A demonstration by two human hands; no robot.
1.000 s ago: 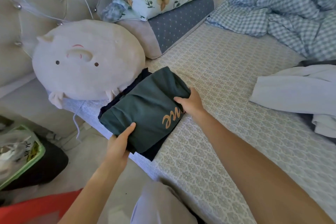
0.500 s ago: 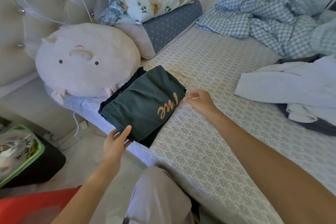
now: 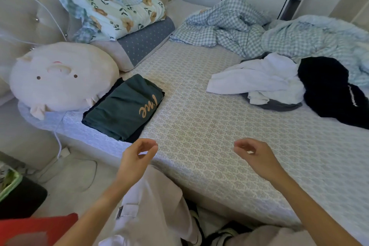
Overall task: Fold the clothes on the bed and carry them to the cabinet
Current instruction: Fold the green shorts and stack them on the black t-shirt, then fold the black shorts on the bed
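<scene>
Judging by how things lie, the work is only partly done: a dark green folded garment [image 3: 123, 109] with gold lettering sits on a darker folded piece at the near corner of the bed [image 3: 199, 136], just beside a pig cushion [image 3: 60, 76]. Unfolded clothes remain well apart from it: a crumpled white garment [image 3: 257, 80] and a black garment [image 3: 331, 90]. Both the left hand [image 3: 135, 158] and right hand [image 3: 253, 156] hover with fingers loosely curled, holding nothing, and nothing is being carried to the cabinet yet.
</scene>
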